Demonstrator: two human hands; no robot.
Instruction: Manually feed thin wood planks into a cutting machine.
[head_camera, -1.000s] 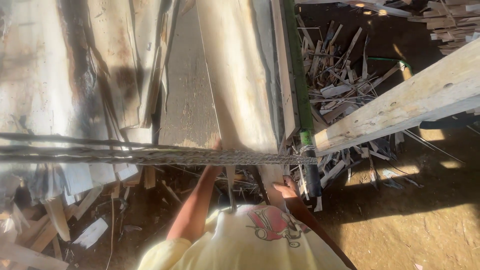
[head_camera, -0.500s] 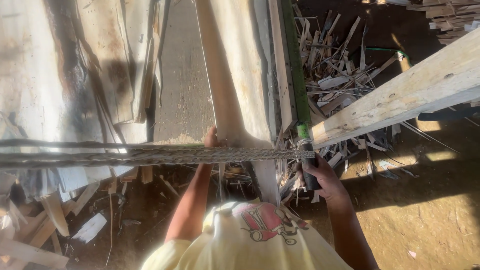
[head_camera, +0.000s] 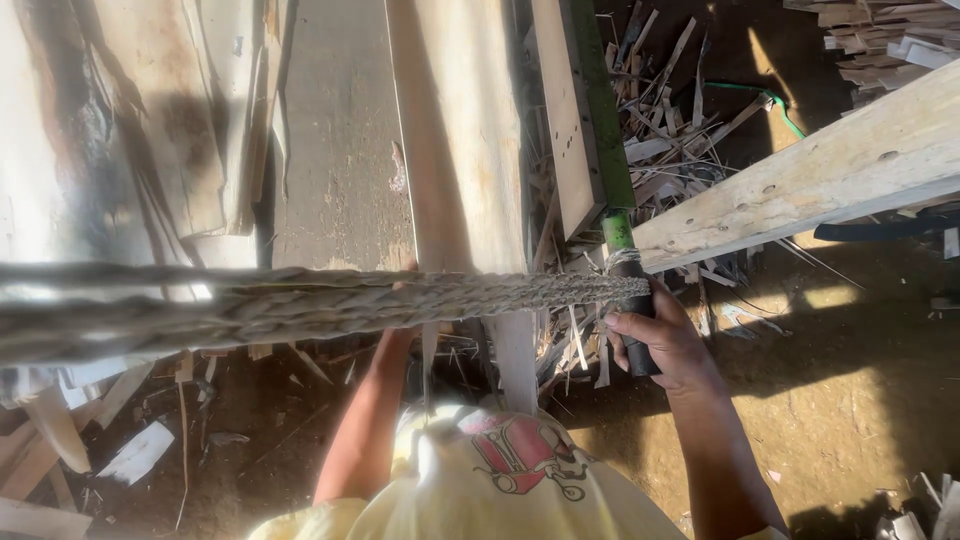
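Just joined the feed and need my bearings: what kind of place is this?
Most likely an outdoor timber yard or rough carpentry site: long planks lie stacked, wood offcuts litter the dirt ground, and the right hand grips a green pole lashed with braided rope.

There is 1 braided rope (head_camera: 330, 305) stretched across the view, and 1 green pole (head_camera: 603, 130) with 1 black handle (head_camera: 640, 335). 1 pale beam (head_camera: 830, 175) runs toward the upper right, and 1 green hose (head_camera: 770, 100) lies among the scraps. About 3 long planks (head_camera: 460, 150) lie side by side. 2 arms show: 1 right hand (head_camera: 665, 340) closed on the handle, 1 left hand (head_camera: 405, 290) mostly hidden behind the rope. The wood offcuts (head_camera: 680, 150) are too many to count.
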